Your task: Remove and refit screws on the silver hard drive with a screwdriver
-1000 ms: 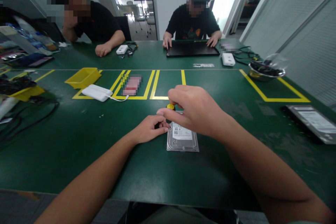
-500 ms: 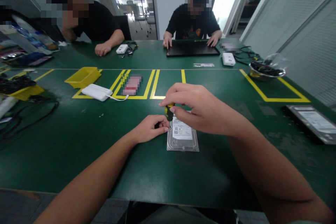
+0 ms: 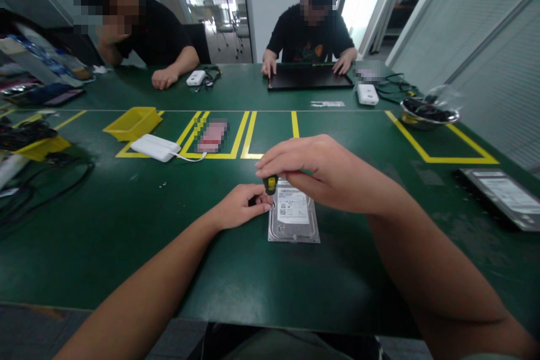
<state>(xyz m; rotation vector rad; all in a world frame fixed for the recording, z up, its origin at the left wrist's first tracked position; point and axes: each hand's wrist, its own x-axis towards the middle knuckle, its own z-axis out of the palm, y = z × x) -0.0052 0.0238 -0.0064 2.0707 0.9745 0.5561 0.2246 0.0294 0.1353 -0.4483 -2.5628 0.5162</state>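
A silver hard drive [image 3: 293, 228] with a white label lies flat on the green table in front of me. My left hand [image 3: 242, 206] rests at its left edge, thumb and curled fingers gripping there. Above the drive's upper left side, my right hand [image 3: 310, 171] holds a black and yellow screwdriver [image 3: 271, 184] by its handle, the fingers fairly straight over the top. The handle stands roughly upright. Its tip and the spot beneath it are hidden by the handle and my left fingers. My right hand also covers the far end of the drive.
At right lies another hard drive [image 3: 502, 194], with a metal bowl [image 3: 430, 115] of dark parts beyond. A yellow tray [image 3: 133, 124], a white power bank [image 3: 155, 148] and a cabled phone [image 3: 213, 136] sit left of centre. Across the table, one person touches a black panel [image 3: 310, 77]; another sits left.
My right fingers have straightened and closed together over the screwdriver, whose handle has turned and shows a yellow mark. My left hand and the hard drive have stayed in place.
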